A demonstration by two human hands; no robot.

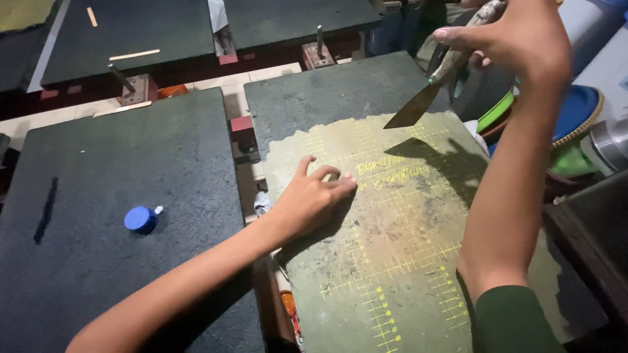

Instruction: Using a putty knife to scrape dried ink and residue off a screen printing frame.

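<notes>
My left hand (pixel 311 199) rests palm down, fingers bent, on a worn green cutting mat (pixel 392 261) with yellow grid lines that lies on a dark table. My right hand (pixel 517 39) is raised at the upper right and grips the wrapped handle of a knife (pixel 422 101). The dark blade points down and to the left, its tip hanging just above the mat's far edge. The blade's shadow falls on the mat to the right of my left hand.
A small blue cap (pixel 141 219) lies on the dark slab table (pixel 118 183) at left. More dark tables stand behind, one bearing a wooden stick (pixel 134 55). Stacked blue and green plates (pixel 575 114) and a metal pot (pixel 611 140) crowd the right edge.
</notes>
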